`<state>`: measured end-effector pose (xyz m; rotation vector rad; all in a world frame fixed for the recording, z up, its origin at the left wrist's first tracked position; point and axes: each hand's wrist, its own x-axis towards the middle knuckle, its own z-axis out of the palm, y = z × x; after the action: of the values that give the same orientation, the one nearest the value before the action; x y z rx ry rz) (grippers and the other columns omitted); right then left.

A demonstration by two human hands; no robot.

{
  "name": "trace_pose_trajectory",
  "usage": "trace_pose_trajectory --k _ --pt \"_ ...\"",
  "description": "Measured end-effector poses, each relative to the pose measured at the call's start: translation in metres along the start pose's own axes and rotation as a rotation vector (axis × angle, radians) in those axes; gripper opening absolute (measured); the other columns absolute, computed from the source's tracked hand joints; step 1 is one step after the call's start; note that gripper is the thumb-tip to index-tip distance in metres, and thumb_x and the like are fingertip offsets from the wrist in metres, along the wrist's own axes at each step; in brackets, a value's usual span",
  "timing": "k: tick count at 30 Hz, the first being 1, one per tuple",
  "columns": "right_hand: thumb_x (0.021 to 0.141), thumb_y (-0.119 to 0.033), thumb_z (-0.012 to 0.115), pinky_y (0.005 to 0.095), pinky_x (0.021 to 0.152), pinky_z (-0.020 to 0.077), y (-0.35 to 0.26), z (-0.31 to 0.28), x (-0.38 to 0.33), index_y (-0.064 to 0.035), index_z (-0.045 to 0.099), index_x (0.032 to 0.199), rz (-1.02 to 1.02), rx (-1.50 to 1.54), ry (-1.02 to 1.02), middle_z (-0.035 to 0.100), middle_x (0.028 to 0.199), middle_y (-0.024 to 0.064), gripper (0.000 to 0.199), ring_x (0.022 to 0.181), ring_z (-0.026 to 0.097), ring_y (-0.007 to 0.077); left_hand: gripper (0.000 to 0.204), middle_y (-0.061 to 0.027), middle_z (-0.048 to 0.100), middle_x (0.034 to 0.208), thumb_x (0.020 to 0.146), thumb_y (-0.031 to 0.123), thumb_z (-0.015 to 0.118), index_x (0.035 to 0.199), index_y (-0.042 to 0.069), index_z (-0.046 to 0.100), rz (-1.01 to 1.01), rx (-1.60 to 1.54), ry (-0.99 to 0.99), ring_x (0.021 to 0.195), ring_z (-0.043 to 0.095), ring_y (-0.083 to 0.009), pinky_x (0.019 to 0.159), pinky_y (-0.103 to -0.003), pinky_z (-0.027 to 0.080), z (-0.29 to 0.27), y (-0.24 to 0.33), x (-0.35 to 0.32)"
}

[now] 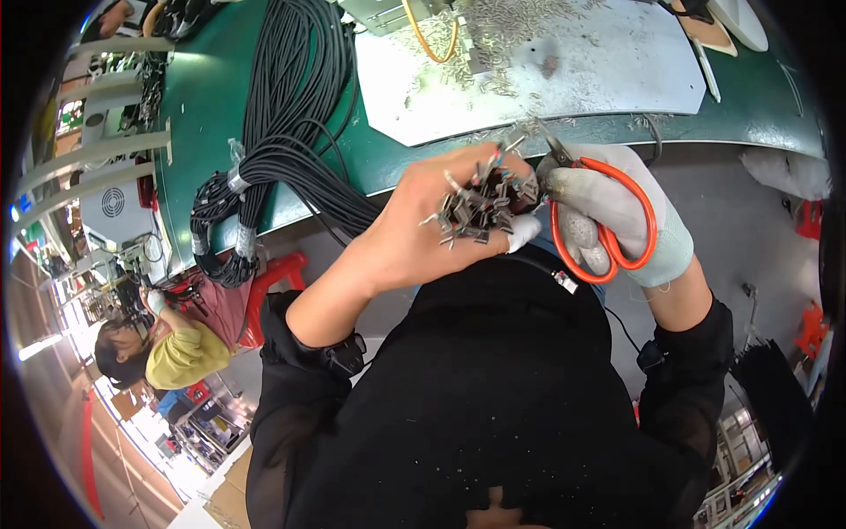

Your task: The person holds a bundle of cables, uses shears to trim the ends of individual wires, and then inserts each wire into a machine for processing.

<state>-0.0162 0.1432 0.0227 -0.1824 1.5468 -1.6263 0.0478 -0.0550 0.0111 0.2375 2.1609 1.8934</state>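
Observation:
My left hand (401, 225) is wrapped round the ends of a bundle of black cables (339, 198). A thick cluster of small metal-tipped cable ends (478, 210) with bits of coloured wire pokes out between thumb and fingers. White covering shows on the thumb tip. My right hand (608, 198), in a pale grey glove, is closed on a pair of scissors with orange-red handles (653, 225). Their dark blades reach up beside the cable ends; whether they touch any wire I cannot tell. One cable with a metal plug (565, 282) hangs below against my black clothing.
Long black cables (295, 62) run over the green table (207, 97), tied near its front edge. A white board (608, 79) carries many scattered small metal bits. A red stool (280, 278) stands at left, near a seated person (185, 348) in yellow.

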Motion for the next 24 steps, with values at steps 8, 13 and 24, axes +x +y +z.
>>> trace_pose_trajectory --k 8,13,24 --pt "0.088 -0.017 0.05 0.0212 0.04 0.0394 -0.006 -0.009 -0.005 0.0015 0.054 0.065 0.045 -0.067 -0.037 0.053 0.046 0.0049 0.03 0.037 0.049 0.0105 0.024 -0.0111 0.064 0.086 0.072 -0.003 0.068 0.093 0.001 0.057 0.33 0.383 0.008 0.074 0.062 -0.0195 0.063 -0.029 0.048 -0.002 0.005 0.002" --pt "0.088 -0.016 0.047 0.0208 0.038 0.0382 0.004 -0.026 -0.003 0.0055 0.055 0.076 0.052 0.059 -0.351 0.051 0.046 0.0048 0.025 0.036 0.049 0.0113 0.027 -0.0109 0.063 0.083 0.07 0.007 0.067 0.095 0.002 0.059 0.445 0.398 -0.084 0.071 0.062 -0.026 0.06 -0.031 0.049 0.002 0.009 0.004" --pt "0.081 -0.015 0.06 0.0273 0.044 0.0422 0.011 -0.008 -0.002 -0.001 0.057 0.079 -0.34 -0.189 -0.206 0.054 0.054 0.0077 0.014 0.042 0.054 0.0172 0.017 -0.0072 0.06 0.075 0.079 0.007 0.062 0.095 0.002 0.06 0.216 0.041 -0.159 0.065 0.06 -0.0195 0.058 -0.029 0.048 0.001 0.011 0.007"
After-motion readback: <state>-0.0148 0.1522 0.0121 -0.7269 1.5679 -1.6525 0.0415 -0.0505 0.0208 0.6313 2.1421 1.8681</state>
